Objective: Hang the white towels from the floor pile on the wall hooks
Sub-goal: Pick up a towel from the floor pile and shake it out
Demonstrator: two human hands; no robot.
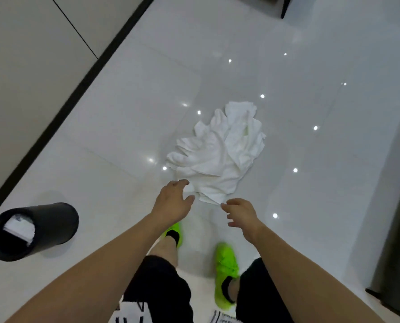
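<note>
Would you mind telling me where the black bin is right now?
In the head view the black bin stands on the floor at lower left, near the dark baseboard, left of the left hand.

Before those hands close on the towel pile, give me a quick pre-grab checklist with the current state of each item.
1. Towel pile in view on the floor: ok.
2. Left hand open, at the pile's near edge: ok.
3. Right hand open, beside the near corner: ok.
4. Either hand gripping cloth yet: not ok, neither is closed.
5. Black bin clear of the reach, off to the left: ok.
6. Wall hooks in view: cannot tell, none in frame.
</note>
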